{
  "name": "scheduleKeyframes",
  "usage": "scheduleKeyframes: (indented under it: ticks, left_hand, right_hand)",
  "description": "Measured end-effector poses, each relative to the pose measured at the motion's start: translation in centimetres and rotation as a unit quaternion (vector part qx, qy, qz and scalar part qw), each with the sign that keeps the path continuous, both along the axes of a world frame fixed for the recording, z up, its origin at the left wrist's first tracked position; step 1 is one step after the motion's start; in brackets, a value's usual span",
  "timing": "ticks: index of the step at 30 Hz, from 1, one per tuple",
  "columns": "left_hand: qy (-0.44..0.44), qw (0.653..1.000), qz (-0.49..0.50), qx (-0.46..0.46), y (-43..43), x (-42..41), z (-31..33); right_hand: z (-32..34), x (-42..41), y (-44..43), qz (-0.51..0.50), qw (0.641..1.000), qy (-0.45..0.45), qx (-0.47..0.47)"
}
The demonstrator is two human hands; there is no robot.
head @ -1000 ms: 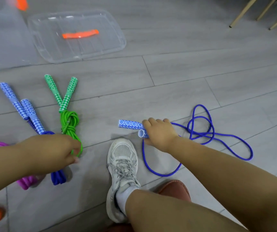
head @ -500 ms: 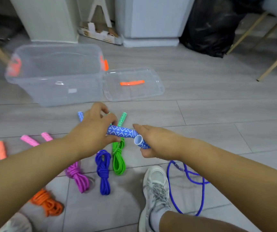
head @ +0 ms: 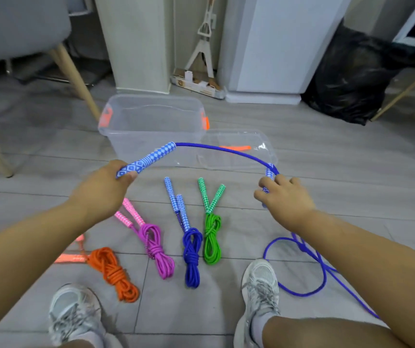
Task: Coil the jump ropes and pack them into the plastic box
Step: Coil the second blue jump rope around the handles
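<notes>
**Loose blue rope held by both handles, four coils waiting**

At far left the orange coiled rope (head: 113, 270) lies on the floor. The left grip (head: 103, 189) curls round the end of a blue-and-white handle (head: 148, 159). Below it lie the pink coil (head: 157, 247), the blue coil (head: 191, 252) and the green coil (head: 212, 237), all in front of the clear plastic box (head: 151, 136), with its lid (head: 236, 156) beside it. The blue cord (head: 226, 150) arcs across to the right grip (head: 286, 199), whose fingers curl round the second handle (head: 269, 174). The slack cord (head: 309, 292) trails on the floor at right. It looks light, limp and tangle-prone, so the stiff handles are the surest hold.
</notes>
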State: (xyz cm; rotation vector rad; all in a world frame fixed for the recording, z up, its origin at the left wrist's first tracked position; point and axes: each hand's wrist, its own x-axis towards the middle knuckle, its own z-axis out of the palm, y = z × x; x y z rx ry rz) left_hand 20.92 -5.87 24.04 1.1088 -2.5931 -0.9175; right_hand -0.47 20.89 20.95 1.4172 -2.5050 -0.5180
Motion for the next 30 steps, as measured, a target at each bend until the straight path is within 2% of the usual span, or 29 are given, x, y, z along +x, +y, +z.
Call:
scheduleKeyframes:
  ticks: [4,6,8,11,14,16,21,23,25,28,30]
  left_hand:
    - [0.075,0.981,0.042,0.177,0.5,1.6,1.0]
    - [0.098,0.97,0.041,0.219,1.2,2.1,1.7]
    - [0.111,0.966,0.023,0.233,2.0,2.4,2.4]
    - [0.119,0.966,-0.02,0.227,2.8,2.8,3.2]
    - [0.133,0.962,-0.066,0.229,3.6,2.8,4.0]
    - [0.14,0.959,-0.088,0.231,4.1,2.8,4.4]
    - [0.143,0.959,-0.12,0.215,4.4,3.0,4.9]
    - [0.138,0.965,-0.125,0.186,4.1,3.3,4.6]
    - [0.111,0.972,-0.128,0.163,3.6,3.8,3.9]
    - [-0.015,0.984,-0.146,0.104,3.3,4.4,2.8]
    - [-0.053,0.98,-0.159,0.106,3.7,4.3,2.5]
  right_hand:
    - [2.0,1.9,-1.9,0.004,0.999,-0.04,0.013]
    - [1.9,2.1,-2.1,-0.064,0.99,-0.113,0.062]
    - [1.9,2.5,-2.3,-0.131,0.969,-0.199,0.06]
    - [1.7,2.8,-2.6,-0.183,0.944,-0.274,0.006]
    - [2.4,3.6,-3.4,-0.169,0.911,-0.336,-0.167]
    - [3.0,4.2,-4.2,-0.151,0.882,-0.37,-0.25]
    - [4.2,4.1,-5.2,-0.17,0.837,-0.418,-0.31]
    - [4.6,3.7,-4.6,-0.169,0.807,-0.453,-0.338]
    - [5.5,3.9,-4.1,-0.145,0.78,-0.48,-0.373]
    - [7.6,4.6,-4.1,-0.11,0.785,-0.44,-0.421]
    - [9.3,5.5,-4.4,-0.092,0.764,-0.455,-0.448]
